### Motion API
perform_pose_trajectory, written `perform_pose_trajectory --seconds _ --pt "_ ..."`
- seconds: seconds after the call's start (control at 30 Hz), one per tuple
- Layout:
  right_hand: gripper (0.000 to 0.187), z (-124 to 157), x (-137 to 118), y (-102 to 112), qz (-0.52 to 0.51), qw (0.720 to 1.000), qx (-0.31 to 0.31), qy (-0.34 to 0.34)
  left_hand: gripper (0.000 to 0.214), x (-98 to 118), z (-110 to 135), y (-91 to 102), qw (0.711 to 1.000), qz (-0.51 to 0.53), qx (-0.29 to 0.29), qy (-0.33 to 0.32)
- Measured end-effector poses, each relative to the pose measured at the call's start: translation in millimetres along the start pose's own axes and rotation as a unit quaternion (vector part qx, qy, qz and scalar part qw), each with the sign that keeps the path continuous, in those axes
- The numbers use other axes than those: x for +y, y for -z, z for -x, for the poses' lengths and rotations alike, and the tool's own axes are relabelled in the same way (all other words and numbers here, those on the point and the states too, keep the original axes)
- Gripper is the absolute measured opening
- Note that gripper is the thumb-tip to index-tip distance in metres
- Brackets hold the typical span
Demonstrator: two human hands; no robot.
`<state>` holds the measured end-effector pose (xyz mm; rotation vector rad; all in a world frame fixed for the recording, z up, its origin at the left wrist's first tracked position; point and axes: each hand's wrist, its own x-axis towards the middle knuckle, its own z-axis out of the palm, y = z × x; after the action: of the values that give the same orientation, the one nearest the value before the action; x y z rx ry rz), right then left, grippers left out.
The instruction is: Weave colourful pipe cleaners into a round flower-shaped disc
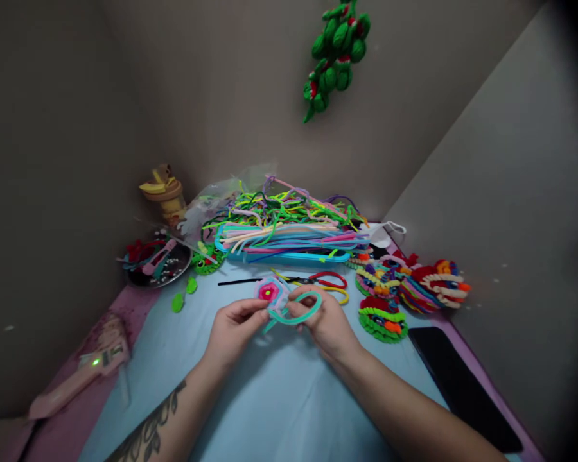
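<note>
Between my two hands is a pipe-cleaner flower (268,292), with a yellow dot at its centre, a pink ring and pale lilac and blue outer rings. My left hand (239,326) pinches the flower's lower left edge between thumb and fingers. A teal pipe cleaner (313,311) curves in a loop from the flower's lower side over to my right hand (320,319). The fingers of that hand are closed on the teal strand beside the flower. Just behind lie scissors (328,280) with one red and one yellow handle, partly hidden by the flower and my right hand.
A blue tray (289,256) heaped with pipe cleaners stands at the back. Finished colourful pieces (383,319) lie at right, above a black phone (462,385). At left are a metal bowl (180,274) of small parts and a pink glue gun (84,378) with a green light.
</note>
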<state>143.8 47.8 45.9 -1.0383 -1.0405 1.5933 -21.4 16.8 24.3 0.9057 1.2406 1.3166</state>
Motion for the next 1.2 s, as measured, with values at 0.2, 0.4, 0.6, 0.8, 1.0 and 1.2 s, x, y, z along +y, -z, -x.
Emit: perform_pose_trajectory --seconds 0.2,0.4,0.6,0.8,1.0,1.2 --pt "0.034 8.0 8.3 -13.0 0.025 1.000 0.013 -0.011 0.028 0.3 1.0 -3.8 1.000 -0.006 0.005 0.008" --pt "0.065 14.7 20.1 -19.3 -0.009 0.998 0.014 0.055 0.030 0.6 -0.1 -7.4 0.999 -0.012 0.047 -0.007" --pt "0.085 15.8 39.1 -22.6 0.059 0.992 0.043 0.105 0.027 -2.4 7.8 -16.5 0.996 -0.054 0.070 -0.017" --pt "0.083 12.7 45.0 -20.0 0.036 0.993 0.019 0.109 0.029 -3.6 9.8 -17.8 0.995 -0.058 0.075 -0.013" --pt "0.075 11.0 41.1 -20.8 0.010 0.992 0.020 0.128 0.029 -10.1 6.0 -15.1 0.996 -0.031 0.081 -0.006" --pt "0.066 8.5 52.2 -15.1 0.071 0.986 0.048 0.144 0.031 -13.6 4.8 -15.0 0.997 0.003 0.079 0.002"
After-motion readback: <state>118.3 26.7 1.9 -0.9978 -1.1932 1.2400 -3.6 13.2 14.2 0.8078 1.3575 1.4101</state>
